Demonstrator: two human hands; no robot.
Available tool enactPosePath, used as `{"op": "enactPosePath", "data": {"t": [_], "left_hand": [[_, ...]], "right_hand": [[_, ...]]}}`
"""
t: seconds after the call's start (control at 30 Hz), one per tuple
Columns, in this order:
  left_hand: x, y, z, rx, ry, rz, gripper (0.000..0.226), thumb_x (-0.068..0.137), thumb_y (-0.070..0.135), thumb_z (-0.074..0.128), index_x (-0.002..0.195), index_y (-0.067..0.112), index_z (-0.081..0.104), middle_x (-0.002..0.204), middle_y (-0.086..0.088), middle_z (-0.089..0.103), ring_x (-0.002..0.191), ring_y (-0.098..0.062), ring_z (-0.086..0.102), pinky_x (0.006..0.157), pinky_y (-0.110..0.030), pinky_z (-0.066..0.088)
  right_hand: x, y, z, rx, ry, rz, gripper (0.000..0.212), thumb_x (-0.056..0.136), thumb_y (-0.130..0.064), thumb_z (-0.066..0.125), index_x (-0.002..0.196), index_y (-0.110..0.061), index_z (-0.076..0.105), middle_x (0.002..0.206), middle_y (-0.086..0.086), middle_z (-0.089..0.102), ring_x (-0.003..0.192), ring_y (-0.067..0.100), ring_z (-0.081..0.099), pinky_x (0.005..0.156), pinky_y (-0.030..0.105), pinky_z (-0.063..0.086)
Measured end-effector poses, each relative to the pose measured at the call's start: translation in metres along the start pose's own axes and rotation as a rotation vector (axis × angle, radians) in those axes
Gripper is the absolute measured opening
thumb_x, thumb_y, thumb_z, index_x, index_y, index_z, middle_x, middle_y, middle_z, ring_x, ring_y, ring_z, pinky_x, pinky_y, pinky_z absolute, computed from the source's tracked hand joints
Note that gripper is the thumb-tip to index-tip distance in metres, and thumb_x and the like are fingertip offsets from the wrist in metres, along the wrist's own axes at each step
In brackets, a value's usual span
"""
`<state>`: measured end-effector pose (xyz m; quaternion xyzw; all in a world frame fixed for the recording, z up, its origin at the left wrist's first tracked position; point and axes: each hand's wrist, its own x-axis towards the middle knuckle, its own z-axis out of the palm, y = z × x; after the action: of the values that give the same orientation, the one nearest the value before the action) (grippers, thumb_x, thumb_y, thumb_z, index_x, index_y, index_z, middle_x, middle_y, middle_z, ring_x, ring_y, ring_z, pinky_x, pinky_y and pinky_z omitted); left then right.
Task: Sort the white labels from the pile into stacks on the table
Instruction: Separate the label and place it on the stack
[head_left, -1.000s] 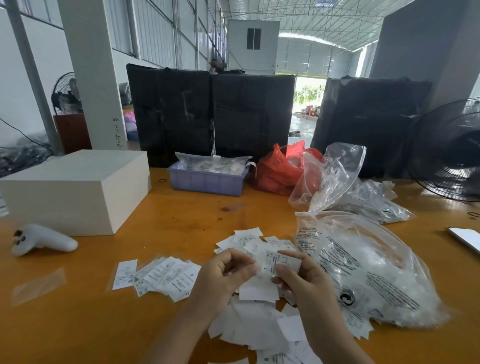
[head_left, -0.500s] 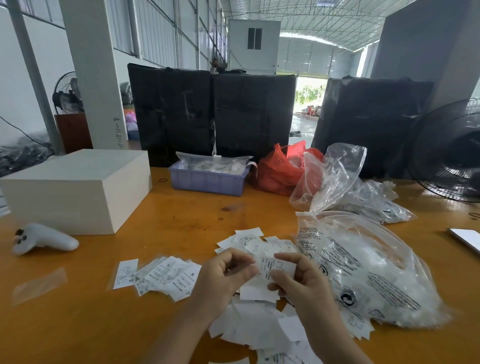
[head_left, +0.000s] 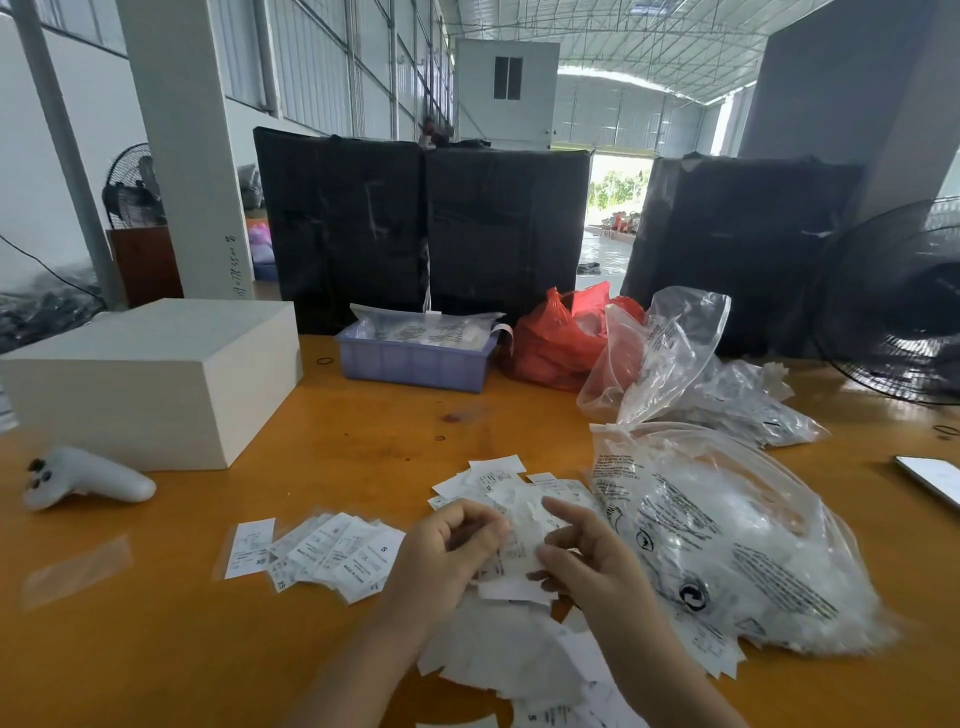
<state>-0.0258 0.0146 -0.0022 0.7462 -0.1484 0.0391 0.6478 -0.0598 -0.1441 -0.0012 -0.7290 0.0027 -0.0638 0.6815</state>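
A loose pile of white labels (head_left: 498, 654) lies on the orange table (head_left: 363, 441) under and beyond my hands. My left hand (head_left: 447, 556) and my right hand (head_left: 587, 556) both pinch a small bunch of white labels (head_left: 522, 540) held between them just above the pile; the bunch looks blurred. To the left, a fanned row of sorted labels (head_left: 322, 553) printed with "S" lies flat on the table, apart from my left hand.
A large clear plastic bag (head_left: 727, 530) of labels lies right of my hands. Behind are more clear bags (head_left: 670, 358), a red bag (head_left: 561, 338) and a purple tray (head_left: 415, 358). A white box (head_left: 150, 384) and a white controller (head_left: 83, 480) sit at left, a fan (head_left: 904, 306) at right.
My right hand's fingers have shifted on the held labels and lifted a little, and the bunch has turned slightly. The left hand stays in place. The sorted row is unchanged.
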Motion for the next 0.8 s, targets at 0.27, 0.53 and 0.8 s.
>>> {"op": "enactPosePath", "data": {"t": [0.27,0.53,0.8], "left_hand": [[-0.001,0.000,0.004,0.036,-0.045,-0.038,0.002,0.084,0.026,0.070,0.086,0.026,0.069,0.079,0.017,0.071,0.078,0.002,0.066,0.063,-0.007,0.047],[-0.001,0.001,0.005,-0.027,-0.005,-0.049,0.002,0.086,0.021,0.067,0.085,0.021,0.069,0.074,0.017,0.070,0.073,0.002,0.066,0.061,-0.010,0.048],[0.007,-0.001,-0.023,0.062,0.269,-0.103,0.004,0.087,0.032,0.066,0.086,0.028,0.068,0.070,0.014,0.069,0.057,0.005,0.060,0.046,-0.009,0.042]], "right_hand": [[-0.004,-0.001,0.005,-0.083,-0.006,-0.084,0.031,0.083,0.000,0.069,0.103,-0.022,0.061,0.064,-0.003,0.066,0.060,0.008,0.064,0.053,0.015,0.046],[-0.009,-0.001,0.008,-0.330,0.032,-0.224,0.024,0.084,-0.015,0.071,0.070,-0.034,0.070,0.065,-0.008,0.069,0.060,0.008,0.063,0.054,0.018,0.048],[-0.001,-0.014,-0.018,-0.537,0.295,-0.507,0.026,0.086,-0.003,0.063,0.088,-0.029,0.066,0.065,-0.014,0.063,0.062,0.001,0.059,0.056,0.010,0.046]]}}
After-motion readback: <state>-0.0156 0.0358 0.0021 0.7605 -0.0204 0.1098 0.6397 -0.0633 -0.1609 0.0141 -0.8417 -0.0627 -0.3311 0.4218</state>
